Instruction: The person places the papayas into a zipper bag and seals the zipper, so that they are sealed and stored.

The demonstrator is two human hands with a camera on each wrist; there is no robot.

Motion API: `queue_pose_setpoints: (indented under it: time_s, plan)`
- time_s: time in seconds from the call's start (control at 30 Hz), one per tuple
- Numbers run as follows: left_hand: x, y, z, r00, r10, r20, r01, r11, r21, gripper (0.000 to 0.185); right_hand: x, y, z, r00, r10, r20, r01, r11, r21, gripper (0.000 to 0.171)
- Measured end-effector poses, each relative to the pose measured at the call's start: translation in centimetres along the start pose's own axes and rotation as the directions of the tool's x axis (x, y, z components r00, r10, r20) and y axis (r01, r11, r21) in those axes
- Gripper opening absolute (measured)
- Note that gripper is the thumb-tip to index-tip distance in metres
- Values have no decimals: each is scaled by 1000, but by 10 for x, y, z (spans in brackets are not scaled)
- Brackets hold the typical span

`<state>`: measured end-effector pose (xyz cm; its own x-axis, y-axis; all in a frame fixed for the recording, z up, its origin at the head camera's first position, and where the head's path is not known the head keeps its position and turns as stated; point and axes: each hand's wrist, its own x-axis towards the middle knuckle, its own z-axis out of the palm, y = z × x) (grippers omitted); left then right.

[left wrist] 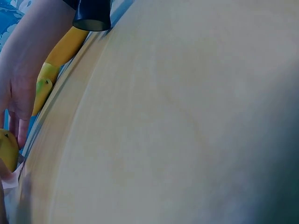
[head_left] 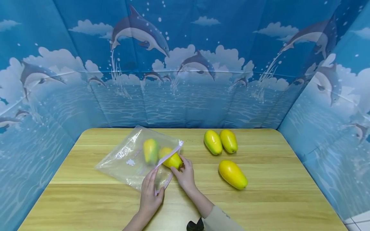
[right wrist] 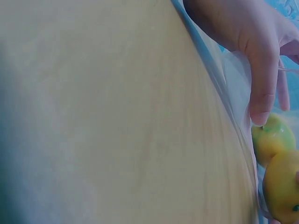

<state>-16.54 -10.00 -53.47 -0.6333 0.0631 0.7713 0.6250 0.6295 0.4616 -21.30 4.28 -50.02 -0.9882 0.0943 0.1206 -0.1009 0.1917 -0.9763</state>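
Here a mango (head_left: 172, 161) is pinched in the right hand's (head_left: 185, 175) nearer grip, toward eleven o'clock, long axis ten-to-four, half into the plastic bag (head_left: 119, 166); the mouth is propped by the left hand (head_left: 150, 197), fingers apparently spread.

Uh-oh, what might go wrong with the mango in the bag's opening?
The clear bag has a lilac rim across the half-in mango, so it might snag. That mango could slip from the right hand and roll on the table. Pushed deeper, it might bump the mango inside.
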Motion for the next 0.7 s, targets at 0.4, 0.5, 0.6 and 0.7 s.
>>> queue_pose_setpoints:
  time_s: [0.4,0.5,0.6,0.7]
  plan:
    - [5,2,0,999,45,-29,-44,999,12,91,-1,-1,1,999,-40,-8,40,998,52,53]
    - [5,2,0,998,49,-34,-49,999,8,90,-4,-11,0,998,-56,-15,57,996,68,52]
    - [5,2,-1,998,53,-33,-53,999,2,88,-9,-25,-2,997,-73,-12,74,995,74,51]
    - [5,2,-1,998,56,-33,-56,998,-1,86,-13,-33,-2,998,-70,-4,70,995,73,49]
